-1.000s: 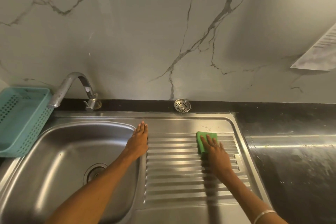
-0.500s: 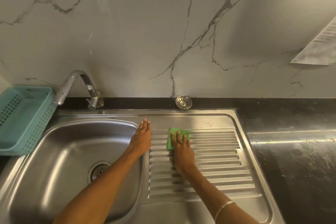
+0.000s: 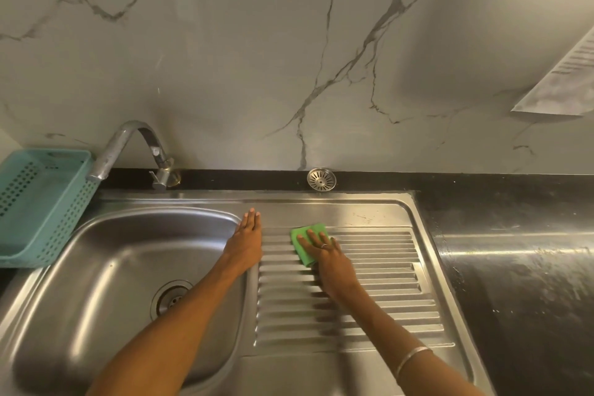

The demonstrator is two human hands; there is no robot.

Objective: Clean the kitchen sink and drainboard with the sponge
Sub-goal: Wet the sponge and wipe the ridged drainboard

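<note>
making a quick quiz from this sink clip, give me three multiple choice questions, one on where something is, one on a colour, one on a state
1. Where does the sponge lie?
A. in the sink bowl
B. on the ribbed drainboard
C. in the basket

2. What colour is the basket left of the tap?
A. red
B. teal
C. black

3. How is the left hand placed?
A. flat, fingers straight, on the ridge between sink bowl and drainboard
B. curled round the tap
C. pinching the sponge

Answers:
1 B, the right hand presses the green sponge onto the upper left ridges.
2 B, its perforated walls are teal.
3 A, it lies open and holds nothing.
</note>
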